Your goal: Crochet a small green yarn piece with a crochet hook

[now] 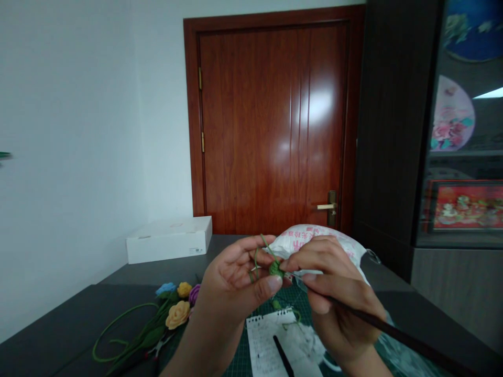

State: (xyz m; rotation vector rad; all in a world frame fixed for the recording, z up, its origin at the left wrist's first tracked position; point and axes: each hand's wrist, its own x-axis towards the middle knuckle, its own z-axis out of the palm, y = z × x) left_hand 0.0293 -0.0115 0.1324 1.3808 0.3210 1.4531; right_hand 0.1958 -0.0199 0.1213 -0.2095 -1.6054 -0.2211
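Observation:
A small green crochet piece (276, 269) is pinched between the thumb and fingers of my left hand (239, 272). Green yarn (257, 257) loops over those fingers and runs down to the piece. My right hand (334, 288) grips a crochet hook (353, 310) with a long dark handle. The hook's thin metal end meets the right side of the green piece, and its very tip is hidden there. My right fingertips touch the piece too. Both hands are raised above the table.
Crocheted flowers (178, 314) with green stems lie at left, beside pliers (159, 345). Below my hands are a written notebook page (261, 340) and a black pen (283, 356) on a green cutting mat (240, 361). Behind stand a white box (168, 243) and a white plastic bag (314, 233).

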